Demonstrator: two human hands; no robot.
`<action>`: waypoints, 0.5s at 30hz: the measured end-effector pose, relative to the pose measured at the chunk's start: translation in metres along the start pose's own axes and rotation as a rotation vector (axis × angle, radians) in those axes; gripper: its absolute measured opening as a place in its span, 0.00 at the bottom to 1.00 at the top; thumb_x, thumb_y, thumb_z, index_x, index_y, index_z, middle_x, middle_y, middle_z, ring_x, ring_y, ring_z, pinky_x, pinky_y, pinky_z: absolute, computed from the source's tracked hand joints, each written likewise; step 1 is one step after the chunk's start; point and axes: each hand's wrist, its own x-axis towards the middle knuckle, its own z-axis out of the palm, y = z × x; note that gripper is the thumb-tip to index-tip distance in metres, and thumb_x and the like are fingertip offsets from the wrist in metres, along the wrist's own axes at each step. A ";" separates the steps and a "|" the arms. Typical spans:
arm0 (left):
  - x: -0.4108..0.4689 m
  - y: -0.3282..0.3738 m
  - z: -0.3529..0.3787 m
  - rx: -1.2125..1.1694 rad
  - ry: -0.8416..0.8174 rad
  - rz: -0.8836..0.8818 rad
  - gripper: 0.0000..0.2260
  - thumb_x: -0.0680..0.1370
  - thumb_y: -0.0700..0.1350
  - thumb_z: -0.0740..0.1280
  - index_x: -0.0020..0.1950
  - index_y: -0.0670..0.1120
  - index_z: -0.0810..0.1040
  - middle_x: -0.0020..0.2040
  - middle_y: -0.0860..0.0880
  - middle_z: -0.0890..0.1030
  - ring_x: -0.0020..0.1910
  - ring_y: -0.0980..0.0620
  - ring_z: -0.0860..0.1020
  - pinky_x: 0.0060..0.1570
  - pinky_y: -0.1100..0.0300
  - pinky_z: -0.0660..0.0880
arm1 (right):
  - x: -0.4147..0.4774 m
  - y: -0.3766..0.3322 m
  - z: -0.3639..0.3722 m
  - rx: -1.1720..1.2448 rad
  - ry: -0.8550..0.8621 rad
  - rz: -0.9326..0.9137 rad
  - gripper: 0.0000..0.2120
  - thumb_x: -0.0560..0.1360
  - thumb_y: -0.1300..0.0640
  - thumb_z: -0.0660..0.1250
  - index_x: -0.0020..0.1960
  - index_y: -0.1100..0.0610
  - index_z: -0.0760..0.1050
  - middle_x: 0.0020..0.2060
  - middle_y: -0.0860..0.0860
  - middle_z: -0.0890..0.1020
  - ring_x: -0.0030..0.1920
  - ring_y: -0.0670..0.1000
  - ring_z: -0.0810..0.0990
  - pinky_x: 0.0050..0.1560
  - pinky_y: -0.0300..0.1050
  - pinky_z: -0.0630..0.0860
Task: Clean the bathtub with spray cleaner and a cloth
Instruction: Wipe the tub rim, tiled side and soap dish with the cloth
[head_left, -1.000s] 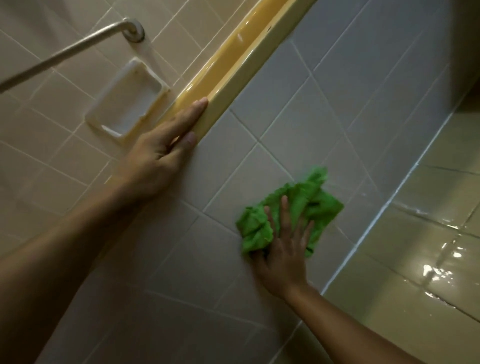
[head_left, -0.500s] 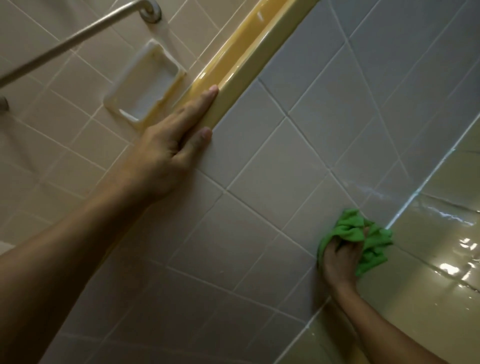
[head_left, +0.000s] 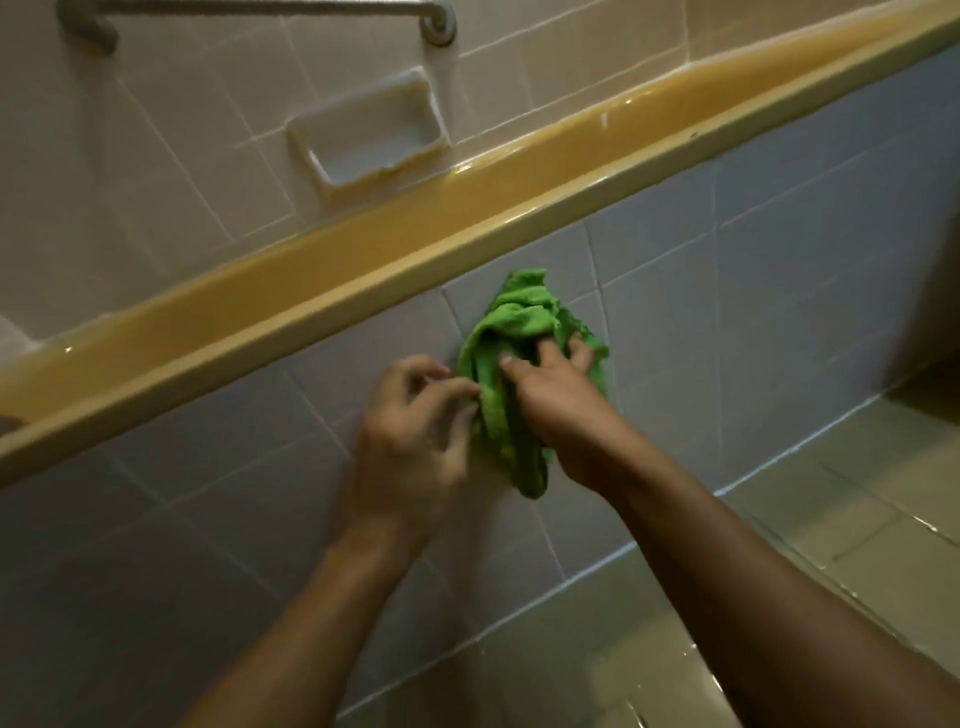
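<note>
A crumpled green cloth (head_left: 511, 364) lies against the tub's tiled inner wall (head_left: 727, 291), just below the yellow rim (head_left: 363, 260). My right hand (head_left: 561, 410) holds the cloth, fingers curled into its right side. My left hand (head_left: 415, 431) is right beside it, and its curled fingertips pinch the cloth's left edge. No spray bottle is in view.
A white recessed soap dish (head_left: 374, 140) is set in the upper wall above the rim, with a metal grab bar (head_left: 260, 8) above that. The wet tiled tub floor (head_left: 779, 571) gleams at the lower right.
My left hand has left the yellow rim and come down to the cloth. My right hand has carried the cloth from the wall's lower corner up to just under the rim. The view has swung level.
</note>
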 end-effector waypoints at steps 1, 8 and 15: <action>-0.012 0.008 0.008 -0.077 0.013 -0.132 0.10 0.75 0.37 0.75 0.55 0.46 0.85 0.54 0.48 0.79 0.48 0.52 0.80 0.51 0.52 0.78 | 0.000 -0.002 -0.005 0.056 -0.019 0.021 0.23 0.84 0.49 0.60 0.78 0.48 0.63 0.82 0.50 0.42 0.79 0.61 0.58 0.74 0.63 0.66; -0.001 0.043 0.042 -0.942 0.181 -1.061 0.19 0.73 0.48 0.72 0.63 0.46 0.80 0.57 0.43 0.85 0.52 0.48 0.83 0.53 0.50 0.80 | -0.014 -0.013 -0.017 0.328 -0.175 0.097 0.19 0.78 0.57 0.58 0.57 0.38 0.79 0.77 0.52 0.65 0.63 0.57 0.79 0.44 0.58 0.83; 0.015 0.044 0.026 -0.636 0.050 -0.892 0.21 0.73 0.26 0.71 0.58 0.50 0.80 0.53 0.46 0.84 0.54 0.49 0.84 0.61 0.46 0.80 | -0.019 -0.017 -0.048 0.204 -0.246 0.139 0.26 0.79 0.76 0.55 0.59 0.47 0.73 0.46 0.47 0.81 0.42 0.51 0.83 0.41 0.55 0.81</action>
